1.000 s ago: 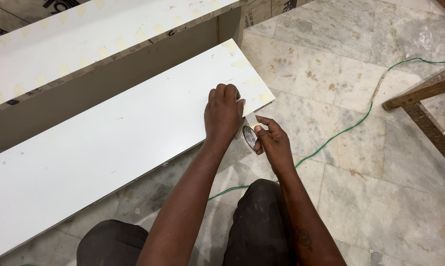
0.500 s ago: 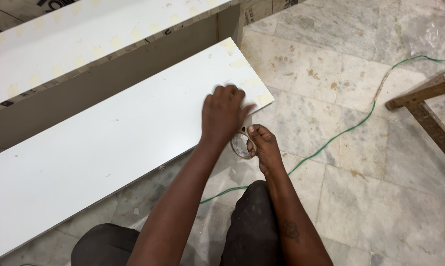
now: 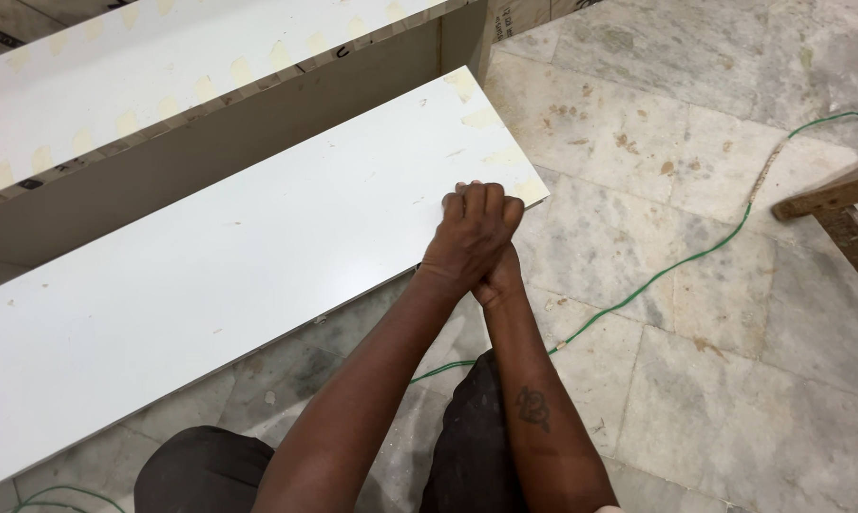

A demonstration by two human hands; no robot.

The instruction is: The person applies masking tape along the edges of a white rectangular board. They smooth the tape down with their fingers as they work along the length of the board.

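Note:
My left hand (image 3: 476, 233) rests on the near edge of a long white board (image 3: 239, 256), close to its right corner, with the fingers curled and the knuckles up. My right hand (image 3: 501, 282) is tucked under the left one at the board's edge, and only its wrist and heel show. Nothing it may hold is visible. Several pale tape strips (image 3: 481, 119) are stuck along the board's right end.
A second white panel (image 3: 163, 66) with tape patches on its edge stands behind the board. A green cable (image 3: 676, 266) runs across the marble floor (image 3: 657, 171). A wooden frame (image 3: 838, 204) juts in at the right. My knees are below.
My right hand, which held a clear tape roll beside the board's corner, has slid under my left hand. The roll has dropped from sight. My left hand has curled tighter at the edge.

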